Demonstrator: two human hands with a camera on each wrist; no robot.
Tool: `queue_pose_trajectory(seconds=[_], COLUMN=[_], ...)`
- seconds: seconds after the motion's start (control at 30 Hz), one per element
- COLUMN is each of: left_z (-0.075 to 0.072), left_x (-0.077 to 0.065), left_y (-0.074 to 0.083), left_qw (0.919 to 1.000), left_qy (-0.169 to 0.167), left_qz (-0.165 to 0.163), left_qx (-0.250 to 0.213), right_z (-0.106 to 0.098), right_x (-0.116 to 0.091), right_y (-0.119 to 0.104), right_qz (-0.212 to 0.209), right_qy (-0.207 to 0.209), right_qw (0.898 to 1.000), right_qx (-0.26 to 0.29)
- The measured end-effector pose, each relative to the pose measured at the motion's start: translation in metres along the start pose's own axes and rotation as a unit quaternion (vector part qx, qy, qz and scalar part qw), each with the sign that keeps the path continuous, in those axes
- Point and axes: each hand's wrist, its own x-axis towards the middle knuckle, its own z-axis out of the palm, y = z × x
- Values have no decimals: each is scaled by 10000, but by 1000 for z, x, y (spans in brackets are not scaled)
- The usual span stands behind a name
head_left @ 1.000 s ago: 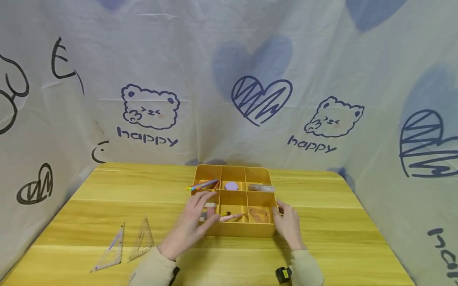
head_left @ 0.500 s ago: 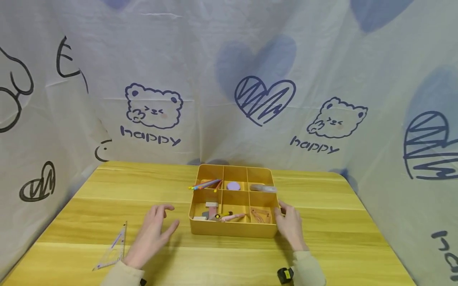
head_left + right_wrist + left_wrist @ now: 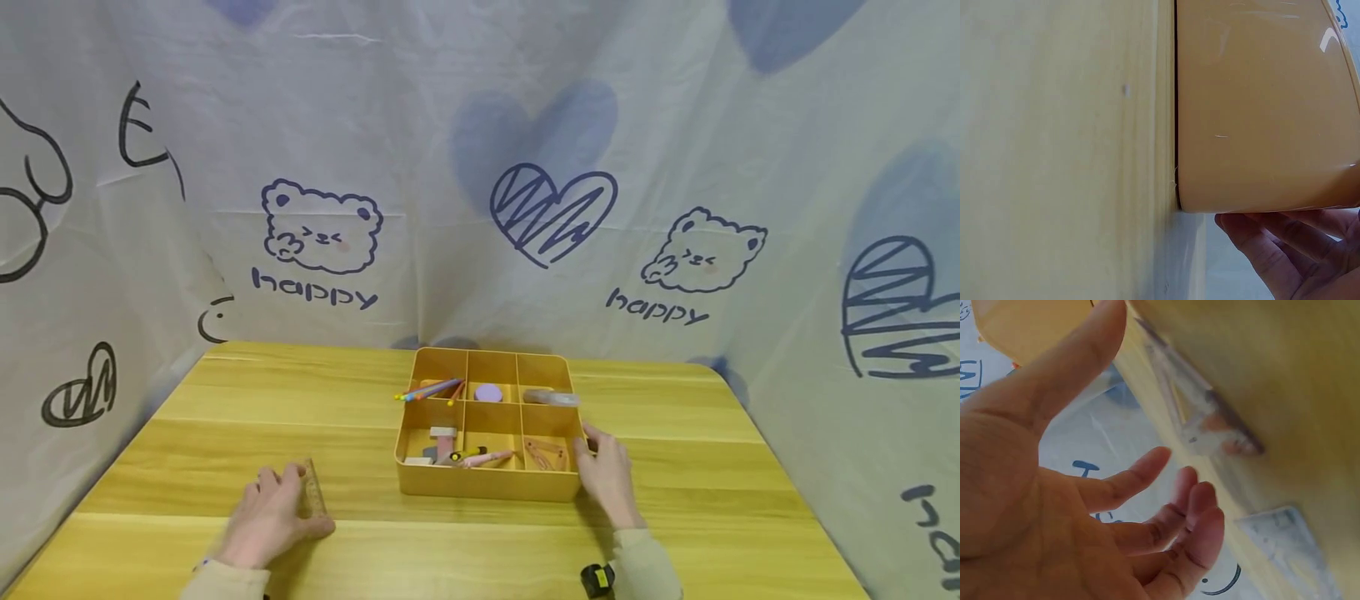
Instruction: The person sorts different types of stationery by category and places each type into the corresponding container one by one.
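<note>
My left hand (image 3: 266, 517) is low over the left of the table, beside a clear set square (image 3: 315, 493). In the left wrist view its thumb and fingers (image 3: 1200, 534) are spread apart with nothing between them. That set square (image 3: 1235, 419) lies past the fingertips, with a second clear set square (image 3: 1291, 544) farther along. My right hand (image 3: 607, 475) rests against the right side of a yellow-orange desk organizer (image 3: 487, 486), its fingers (image 3: 1254, 240) along the outer wall. The thumb is mostly hidden in the right wrist view.
The organizer's compartments hold coloured pens (image 3: 435, 388), a purple round item (image 3: 488, 392), a clear item (image 3: 551, 397), erasers (image 3: 444, 432), a pink pen (image 3: 487, 458) and an orange-tinted set square (image 3: 546, 454). A printed sheet (image 3: 450, 275) hangs behind the table.
My left hand has moved from over the organizer's front left compartment left and toward me, down to the set squares. The right hand has stayed at the organizer's side.
</note>
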Motion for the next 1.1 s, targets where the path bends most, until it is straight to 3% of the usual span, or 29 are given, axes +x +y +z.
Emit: queue_pose_trajectory(seconds=[0.13, 0.33, 0.47, 0.67, 1.1], left_z=[-1, 0, 4, 16, 22], left_x=[4, 14, 20, 29, 43], left_y=[-1, 5, 12, 30, 48], left_qw=[9995, 9988, 9993, 9988, 9991], left_qy=[-298, -472, -333, -159, 71], left_qz=[-40, -42, 49, 264, 157], left_qx=[19, -80, -172, 373, 383], right_z=[-1, -1, 0, 1, 1], right_x=[0, 0, 1, 1, 1], right_y=[0, 1, 2, 3, 3], right_qz=[40, 79, 45, -58, -131], right_qy=[-24, 4, 41, 79, 64], right_qw=[10000, 10000, 10000, 10000, 9999], right_qx=[12, -4, -22, 9, 87])
